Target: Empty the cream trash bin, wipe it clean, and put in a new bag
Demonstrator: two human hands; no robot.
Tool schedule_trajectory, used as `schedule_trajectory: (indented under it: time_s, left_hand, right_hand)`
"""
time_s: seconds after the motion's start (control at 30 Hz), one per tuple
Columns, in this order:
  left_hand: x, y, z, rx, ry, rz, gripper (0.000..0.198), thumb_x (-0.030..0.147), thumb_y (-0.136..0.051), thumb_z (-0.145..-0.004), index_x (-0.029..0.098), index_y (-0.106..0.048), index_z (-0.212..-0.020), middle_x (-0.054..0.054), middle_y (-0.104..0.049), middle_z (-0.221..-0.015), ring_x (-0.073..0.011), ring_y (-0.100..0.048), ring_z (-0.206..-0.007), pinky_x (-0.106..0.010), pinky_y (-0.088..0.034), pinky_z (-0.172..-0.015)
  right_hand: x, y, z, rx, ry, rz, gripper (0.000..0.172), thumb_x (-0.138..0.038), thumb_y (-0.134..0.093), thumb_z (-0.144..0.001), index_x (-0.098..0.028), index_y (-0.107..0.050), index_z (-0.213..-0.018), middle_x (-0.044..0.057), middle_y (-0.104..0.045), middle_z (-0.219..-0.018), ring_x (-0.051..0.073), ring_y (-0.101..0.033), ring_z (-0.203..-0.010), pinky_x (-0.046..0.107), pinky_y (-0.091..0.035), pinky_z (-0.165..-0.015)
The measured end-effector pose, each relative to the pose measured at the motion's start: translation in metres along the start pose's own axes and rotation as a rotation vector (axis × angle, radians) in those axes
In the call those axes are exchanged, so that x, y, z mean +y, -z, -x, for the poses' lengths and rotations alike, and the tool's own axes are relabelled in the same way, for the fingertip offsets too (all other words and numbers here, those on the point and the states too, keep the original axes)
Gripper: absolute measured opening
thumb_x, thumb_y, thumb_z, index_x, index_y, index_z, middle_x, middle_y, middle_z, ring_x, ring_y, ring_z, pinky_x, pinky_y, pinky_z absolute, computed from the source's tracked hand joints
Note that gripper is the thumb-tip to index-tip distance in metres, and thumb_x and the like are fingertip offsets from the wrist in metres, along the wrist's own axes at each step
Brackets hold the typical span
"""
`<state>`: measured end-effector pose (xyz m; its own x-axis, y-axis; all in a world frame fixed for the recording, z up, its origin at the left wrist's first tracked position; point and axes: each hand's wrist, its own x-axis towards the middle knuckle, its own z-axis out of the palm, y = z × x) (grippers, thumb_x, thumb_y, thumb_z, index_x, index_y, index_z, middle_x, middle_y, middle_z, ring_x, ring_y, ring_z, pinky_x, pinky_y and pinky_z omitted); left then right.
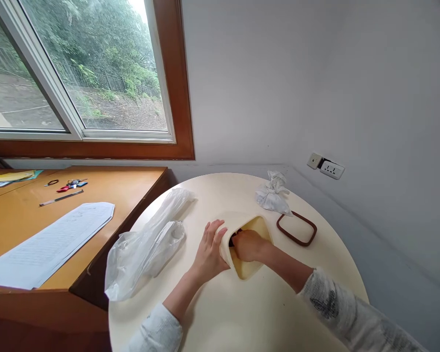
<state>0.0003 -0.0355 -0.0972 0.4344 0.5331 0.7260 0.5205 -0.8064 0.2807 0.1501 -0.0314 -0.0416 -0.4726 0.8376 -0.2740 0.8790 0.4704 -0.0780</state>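
Cream rounded-rectangular plastic bin (261, 226) on the round cream tabletop (242, 320), mouth tipped toward the person, long axis from mouth to base running away; base hidden. Left hand (211, 252): fingers loosely spread, not clenched, bracing the bin's left outer wall. Right hand (250, 245): inside the bin, fingers bent and partly hidden, at a dark item (233, 238); can't tell if gripped. Brown rounded-rectangular ring (314, 233) right of bin, knotted white plastic bag (273, 198) beyond it to the right, crumpled clear plastic bag (146, 249) left of it.
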Motion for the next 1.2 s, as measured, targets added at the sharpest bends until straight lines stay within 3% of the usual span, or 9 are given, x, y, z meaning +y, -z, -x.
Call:
schedule_trajectory:
  time_s: [0.1,0.2,0.33,0.5,0.63,0.83,1.0,1.1,1.2]
  left_hand:
    - [-0.002,0.002,-0.002,0.000,0.057,0.041,0.102,0.028,-0.073,-0.057,0.023,-0.007,-0.135,-0.018,-0.030,-0.130,-0.0335,-0.033,-0.123,-0.055,-0.030,-0.099]
    - [-0.003,0.004,-0.003,0.002,0.105,0.078,0.103,0.029,-0.074,-0.056,0.023,-0.007,-0.135,-0.018,-0.030,-0.130,-0.0340,-0.033,-0.123,-0.053,-0.035,-0.096]
    - [-0.004,0.005,-0.002,-0.018,0.147,0.105,0.104,0.024,-0.073,-0.054,0.024,-0.008,-0.135,-0.017,-0.028,-0.132,-0.0343,-0.031,-0.124,-0.052,-0.035,-0.096]
    - [-0.001,0.013,-0.004,0.026,0.330,0.153,0.108,0.024,-0.075,-0.050,0.027,-0.008,-0.135,-0.012,-0.031,-0.130,-0.0349,-0.032,-0.121,-0.053,-0.036,-0.095]
    - [0.003,0.019,-0.007,0.099,0.445,0.178,0.107,0.025,-0.075,-0.048,0.026,-0.013,-0.135,-0.011,-0.033,-0.126,-0.0366,-0.034,-0.116,-0.052,-0.040,-0.092]
    - [0.008,0.016,-0.005,0.045,0.442,0.232,0.109,0.022,-0.074,-0.047,0.026,-0.011,-0.136,-0.012,-0.031,-0.126,-0.0351,-0.030,-0.117,-0.050,-0.039,-0.092]
    - [0.007,0.016,-0.004,0.053,0.399,0.253,0.108,0.021,-0.073,-0.047,0.027,-0.009,-0.133,-0.010,-0.031,-0.124,-0.0336,-0.033,-0.116,-0.053,-0.035,-0.095]
    - [0.006,0.015,-0.003,0.032,0.413,0.271,0.108,0.020,-0.073,-0.046,0.027,-0.009,-0.133,-0.011,-0.034,-0.121,-0.0334,-0.037,-0.112,-0.051,-0.038,-0.094]
    - [0.004,0.015,-0.002,0.025,0.380,0.261,0.110,0.020,-0.075,-0.046,0.027,-0.009,-0.133,-0.012,-0.032,-0.124,-0.0348,-0.034,-0.115,-0.052,-0.035,-0.098]
  right_hand:
    - [0.006,0.007,0.019,-0.012,-0.019,0.001,0.023,-0.018,-0.041,-0.080,-0.012,-0.062,-0.087,0.015,-0.066,-0.087,0.025,-0.061,-0.077,0.032,-0.044,-0.063]
    - [0.011,0.017,0.050,0.022,0.068,-0.098,0.030,-0.024,-0.031,-0.087,-0.017,-0.060,-0.092,0.009,-0.066,-0.089,0.020,-0.060,-0.076,0.029,-0.043,-0.063]
    - [0.023,0.025,0.091,0.075,0.185,-0.622,0.030,-0.034,-0.036,-0.089,-0.020,-0.063,-0.085,0.004,-0.066,-0.082,0.018,-0.058,-0.073,0.028,-0.042,-0.063]
    - [0.050,0.014,0.114,0.190,-0.081,-1.443,0.029,-0.042,-0.051,-0.082,-0.019,-0.066,-0.090,0.007,-0.067,-0.087,0.022,-0.061,-0.083,0.035,-0.047,-0.073]
    - [0.074,0.005,0.111,0.416,-0.368,-1.711,0.032,-0.043,-0.060,-0.075,-0.017,-0.066,-0.093,0.011,-0.067,-0.095,0.025,-0.060,-0.092,0.039,-0.045,-0.083]
    - [0.063,0.015,0.077,0.544,-0.350,-1.532,0.038,-0.048,-0.053,-0.078,-0.017,-0.063,-0.098,0.009,-0.065,-0.096,0.024,-0.057,-0.097,0.038,-0.042,-0.086]
    - [0.041,0.034,0.024,0.592,-0.232,-1.022,0.043,-0.049,-0.037,-0.084,-0.014,-0.061,-0.092,0.008,-0.065,-0.083,0.024,-0.058,-0.086,0.039,-0.043,-0.078]
    - [0.034,0.048,0.000,0.616,-0.149,-0.759,0.041,-0.040,-0.030,-0.088,-0.016,-0.057,-0.105,0.010,-0.063,-0.104,0.025,-0.054,-0.102,0.040,-0.040,-0.087]
    - [0.023,0.061,-0.012,0.620,0.055,-0.577,0.039,-0.029,-0.030,-0.090,-0.019,-0.048,-0.123,0.008,-0.046,-0.133,0.021,-0.032,-0.129,0.042,-0.023,-0.105]
